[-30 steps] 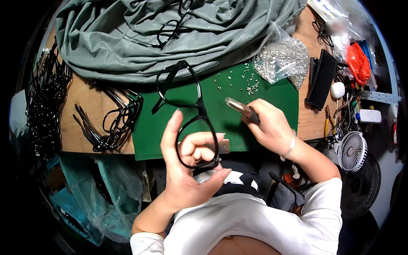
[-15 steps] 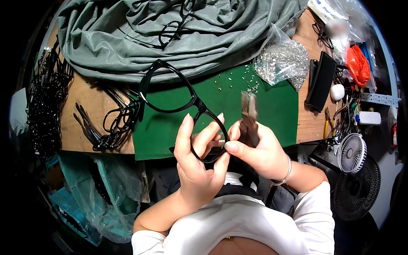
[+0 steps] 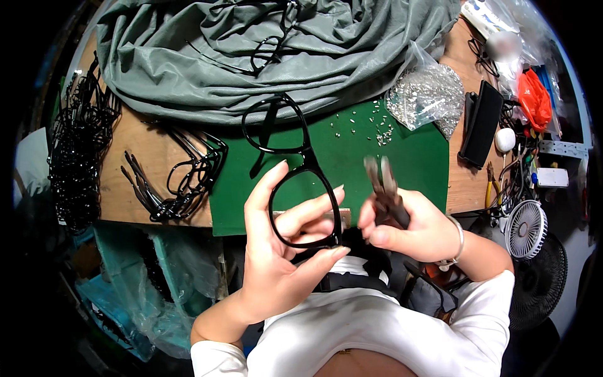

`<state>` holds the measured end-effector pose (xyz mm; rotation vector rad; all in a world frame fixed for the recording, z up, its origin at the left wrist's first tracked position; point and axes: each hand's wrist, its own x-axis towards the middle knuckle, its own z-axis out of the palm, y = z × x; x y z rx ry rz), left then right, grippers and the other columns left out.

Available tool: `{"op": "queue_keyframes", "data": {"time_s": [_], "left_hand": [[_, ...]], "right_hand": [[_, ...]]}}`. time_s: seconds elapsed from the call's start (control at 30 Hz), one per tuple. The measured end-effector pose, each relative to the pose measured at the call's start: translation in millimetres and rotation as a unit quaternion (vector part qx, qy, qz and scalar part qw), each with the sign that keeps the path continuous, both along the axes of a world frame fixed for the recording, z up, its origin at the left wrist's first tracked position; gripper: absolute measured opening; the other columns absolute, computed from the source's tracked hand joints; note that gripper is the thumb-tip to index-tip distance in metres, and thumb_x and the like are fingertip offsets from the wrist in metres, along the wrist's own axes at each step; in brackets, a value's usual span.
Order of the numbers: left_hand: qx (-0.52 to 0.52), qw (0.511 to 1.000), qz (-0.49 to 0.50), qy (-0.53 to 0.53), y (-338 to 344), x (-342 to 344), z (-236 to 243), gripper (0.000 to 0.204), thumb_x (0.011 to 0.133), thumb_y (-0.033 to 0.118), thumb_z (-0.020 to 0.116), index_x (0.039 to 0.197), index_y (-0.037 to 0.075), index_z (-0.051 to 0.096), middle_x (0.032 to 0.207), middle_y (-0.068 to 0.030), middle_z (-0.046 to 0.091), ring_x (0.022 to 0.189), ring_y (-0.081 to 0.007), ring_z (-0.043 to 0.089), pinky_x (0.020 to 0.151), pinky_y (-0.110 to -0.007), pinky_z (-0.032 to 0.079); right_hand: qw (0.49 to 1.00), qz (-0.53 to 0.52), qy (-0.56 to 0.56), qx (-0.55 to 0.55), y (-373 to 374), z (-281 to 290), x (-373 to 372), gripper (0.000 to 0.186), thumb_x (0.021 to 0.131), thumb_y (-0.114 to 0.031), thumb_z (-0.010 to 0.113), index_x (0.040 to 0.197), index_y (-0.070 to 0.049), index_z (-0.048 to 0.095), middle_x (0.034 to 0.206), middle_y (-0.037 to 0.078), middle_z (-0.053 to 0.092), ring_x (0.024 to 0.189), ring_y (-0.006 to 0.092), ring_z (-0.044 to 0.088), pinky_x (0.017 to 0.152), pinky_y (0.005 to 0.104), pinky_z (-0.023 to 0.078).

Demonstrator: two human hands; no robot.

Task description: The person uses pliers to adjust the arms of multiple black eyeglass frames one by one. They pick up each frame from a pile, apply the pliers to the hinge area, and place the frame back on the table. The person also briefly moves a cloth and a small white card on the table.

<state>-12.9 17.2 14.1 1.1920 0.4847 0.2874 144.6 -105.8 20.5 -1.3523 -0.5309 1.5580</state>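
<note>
Two hands: both are up over the near edge of the table, close to the person's chest
Grey cloth (image 3: 251, 56): big and crumpled, it covers the far part of the table; one pair of black glasses lies on top of it
Green mat (image 3: 402, 157): flat on the brown table, just under the hands; tiny silver bits are spread on its far part
Pile of black frames (image 3: 75, 157): far off to the left, by the table edge; more frames (image 3: 182, 179) lie between it and the mat
Clear bag (image 3: 427, 94): full of small shiny bits, at the mat's far right corner
Small white fan (image 3: 524, 229): off to the right, well apart from the hands
Left hand (image 3: 282, 257): fingers clamped on the black glasses frame (image 3: 295, 169) — thumb under the near rim, fingers through the near lens hole; the frame sticks up and away over the mat
Right hand (image 3: 411, 226): fingers curled tight round the pliers (image 3: 384, 188) — the tips point up, just right of the frame; I cannot tell if they touch it
</note>
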Motion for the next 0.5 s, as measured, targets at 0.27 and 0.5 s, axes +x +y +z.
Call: {"op": "queue_keyframes", "data": {"time_s": [0.27,0.5], "left_hand": [[-0.031,0.998,-0.044,-0.042,5.3,0.8,1.9,0.084,0.074,-0.011,0.056,0.132,0.004,-0.002,0.119,-0.0244,0.045,0.099,-0.0247,0.056,0.081,-0.029,0.047],[-0.024,0.998,-0.047,-0.019,0.9,2.0,-3.1,0.084,0.075,-0.011,0.055,0.132,0.004,-0.004,0.12,-0.0244,0.044,0.1,-0.0257,0.056,0.084,-0.032,0.047]], "right_hand": [[0.93,0.332,-0.156,0.008,10.0,14.7,12.4,0.027,0.086,-0.029,0.051,0.087,-0.002,0.052,0.077,0.011,0.057,0.066,0.0194,0.058,0.059,0.0301,0.044],[0.906,0.304,-0.294,0.009,8.0,4.9,4.2,0.031,0.083,-0.031,0.056,0.085,0.0,0.053,0.068,0.015,0.058,0.062,0.0305,0.058,0.056,0.0359,0.046]]}}
